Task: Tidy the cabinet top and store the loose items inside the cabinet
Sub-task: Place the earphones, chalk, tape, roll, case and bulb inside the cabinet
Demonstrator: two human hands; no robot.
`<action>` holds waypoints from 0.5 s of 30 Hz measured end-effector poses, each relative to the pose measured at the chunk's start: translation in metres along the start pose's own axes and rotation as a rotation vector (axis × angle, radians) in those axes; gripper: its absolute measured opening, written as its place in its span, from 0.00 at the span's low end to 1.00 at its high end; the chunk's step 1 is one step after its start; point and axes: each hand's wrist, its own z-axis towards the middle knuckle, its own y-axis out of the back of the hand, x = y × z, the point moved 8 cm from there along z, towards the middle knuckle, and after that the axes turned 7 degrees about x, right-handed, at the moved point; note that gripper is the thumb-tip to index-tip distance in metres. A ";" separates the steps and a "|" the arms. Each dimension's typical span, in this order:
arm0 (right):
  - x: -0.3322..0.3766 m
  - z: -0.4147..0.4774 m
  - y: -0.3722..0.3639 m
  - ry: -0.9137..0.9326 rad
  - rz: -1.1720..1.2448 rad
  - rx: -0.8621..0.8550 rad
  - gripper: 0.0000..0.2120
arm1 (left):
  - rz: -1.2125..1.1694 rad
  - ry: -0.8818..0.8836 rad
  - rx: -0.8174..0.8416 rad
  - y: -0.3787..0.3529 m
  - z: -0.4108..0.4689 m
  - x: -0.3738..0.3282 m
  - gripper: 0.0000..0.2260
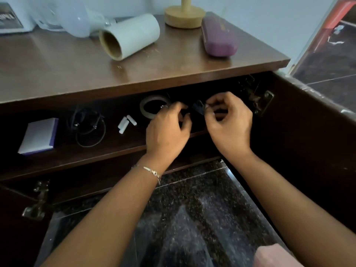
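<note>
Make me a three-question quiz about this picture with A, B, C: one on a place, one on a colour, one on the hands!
1. Where is the tape roll? A cabinet top; B inside shelf; C floor.
2. What colour is the case on the cabinet top? A purple; B green; C black.
3. What are the left hand and right hand doing? A lying flat; B pinching a small dark thing; C waving.
Answers: B, it lies on the shelf; A, its shell is purple; B, both curl round it.
</note>
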 end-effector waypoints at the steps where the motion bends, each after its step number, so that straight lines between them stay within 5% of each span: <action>1: 0.014 -0.004 0.009 0.050 0.021 -0.029 0.04 | -0.015 -0.031 -0.024 0.011 -0.004 -0.010 0.09; 10: 0.070 0.027 0.077 0.202 0.199 -0.320 0.05 | -0.014 -0.339 -0.409 0.114 0.005 -0.118 0.07; 12: 0.065 0.044 0.072 0.127 0.210 -0.237 0.06 | -0.066 -0.266 -0.338 0.113 0.027 -0.124 0.08; 15: 0.057 0.062 0.059 0.006 0.123 -0.090 0.08 | -0.039 -0.021 -0.077 0.083 0.063 -0.109 0.27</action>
